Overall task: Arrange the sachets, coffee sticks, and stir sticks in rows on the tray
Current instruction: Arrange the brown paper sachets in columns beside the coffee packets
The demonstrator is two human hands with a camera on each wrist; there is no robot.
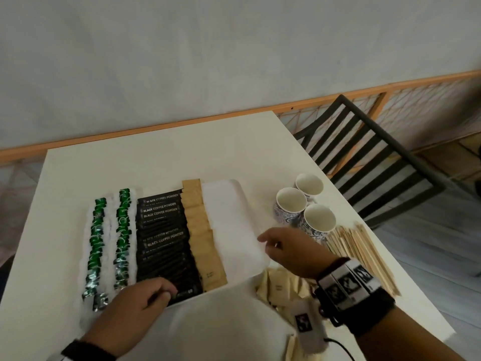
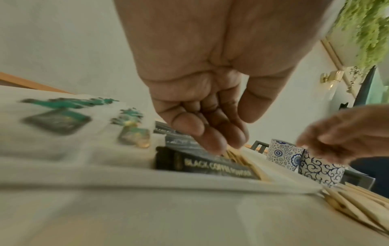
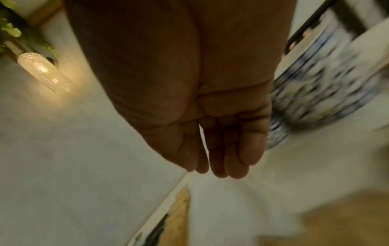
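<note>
- White rectangular tray (image 1: 235, 194) at bench centre; rows run 12-to-6: two rows of green-and-white sachets (image 1: 122, 230) on the 9 o'clock side, then a row of black coffee sticks marked "BLACK COFFEE POWDER" (image 1: 164, 246), then a row of tan paper sachets (image 1: 201, 230).
- The tray's 3 o'clock strip is bare white, open room between the tan row and the right rim.
- Left hand (image 1: 138, 306) at the tray's 6 o'clock edge, fingers curled down over the near end of the black row; can't tell if it grips a stick or only touches; left wrist view is blurred.
- Right hand (image 1: 291, 251) over the tray's right rim, at 3 o'clock, fingers loosely extended, holding nothing.
- Loose tan sachets in a pile (image 1: 281, 287) on the white bench (image 1: 166, 162), just off the tray's 4 o'clock corner, partly under the right wrist.
- Flat wooden stir sticks (image 1: 364, 254) lie in a bunch near the bench's right edge.
- Three blue-and-white patterned cups (image 1: 304, 204) stand clustered at 2 o'clock, just beside the tray, touching each other.
- Black slatted chair (image 1: 377, 152) beyond the bench's right edge.
</note>
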